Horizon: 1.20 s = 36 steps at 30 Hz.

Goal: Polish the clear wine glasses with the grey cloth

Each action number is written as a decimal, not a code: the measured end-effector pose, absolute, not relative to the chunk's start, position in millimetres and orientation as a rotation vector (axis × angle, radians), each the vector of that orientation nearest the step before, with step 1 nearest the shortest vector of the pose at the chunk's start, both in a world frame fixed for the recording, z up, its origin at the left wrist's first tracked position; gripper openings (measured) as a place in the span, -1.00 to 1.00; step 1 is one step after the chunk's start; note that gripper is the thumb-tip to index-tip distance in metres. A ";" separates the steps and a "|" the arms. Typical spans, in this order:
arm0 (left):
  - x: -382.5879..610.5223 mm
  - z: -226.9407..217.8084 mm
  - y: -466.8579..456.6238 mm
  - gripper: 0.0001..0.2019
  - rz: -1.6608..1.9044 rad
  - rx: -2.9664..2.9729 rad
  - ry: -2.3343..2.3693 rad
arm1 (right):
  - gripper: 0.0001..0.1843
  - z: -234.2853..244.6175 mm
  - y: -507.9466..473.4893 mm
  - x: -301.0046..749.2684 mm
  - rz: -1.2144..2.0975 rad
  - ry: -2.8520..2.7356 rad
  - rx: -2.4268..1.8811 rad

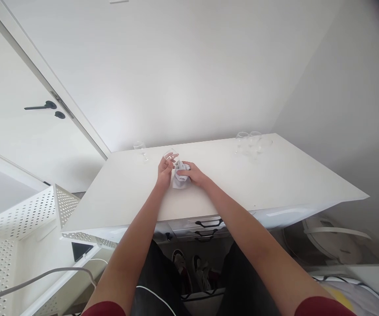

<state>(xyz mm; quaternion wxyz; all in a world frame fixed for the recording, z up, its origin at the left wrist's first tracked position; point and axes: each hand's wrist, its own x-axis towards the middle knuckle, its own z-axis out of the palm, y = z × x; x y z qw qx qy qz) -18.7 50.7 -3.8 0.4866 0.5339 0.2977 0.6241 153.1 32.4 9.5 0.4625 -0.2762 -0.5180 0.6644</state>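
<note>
My left hand [165, 170] is closed around the bowl of a clear stemmed glass [171, 154], which tilts above the white tabletop. Against the lower part of this glass, my right hand [193, 172] grips a pale grey-white cloth [181, 177]. The cloth is bunched in the fingers, and its loose end hangs down to the table. Fingers and cloth hide most of the glass's stem and foot. Another stemmed glass [140, 148] stands upright on the table to the left of my hands.
Several clear glasses [242, 139] stand together at the right rear of the white table [222, 184], near the wall. Black drawer handles [208, 223] show below its front edge. A perforated white rack [21, 215] stands at left, with a grey cable [54, 271] across it.
</note>
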 end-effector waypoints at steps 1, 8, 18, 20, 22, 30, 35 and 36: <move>-18.7 -3.6 50.4 -0.40 1.500 1.299 0.717 | -0.57 9.0 33.1 153.6 1.642 -1.246 -0.695; -20.5 0.4 48.5 -0.35 1.383 1.297 0.596 | -0.57 8.3 34.9 159.5 1.785 -1.148 -0.679; -22.6 -7.6 54.6 -0.41 1.435 1.291 0.760 | -0.61 -0.9 29.7 142.8 1.026 -1.462 -0.950; -22.9 -7.7 55.3 -0.41 1.403 1.264 0.752 | -0.56 1.6 30.6 144.1 1.256 -1.358 -0.893; -23.1 -7.0 55.2 -0.40 1.361 1.243 0.722 | -0.52 4.4 32.1 147.3 1.540 -1.201 -0.830; -21.7 -4.9 50.4 -0.36 1.263 1.286 0.639 | -0.52 5.2 29.2 153.6 1.456 -1.378 -0.857; -21.6 -7.6 52.4 -0.40 1.385 1.308 0.704 | -0.52 -1.7 32.3 143.4 1.042 -1.525 -0.987; -21.9 -7.8 53.2 -0.41 1.395 1.286 0.704 | -0.50 -3.4 34.8 142.1 1.099 -1.508 -0.951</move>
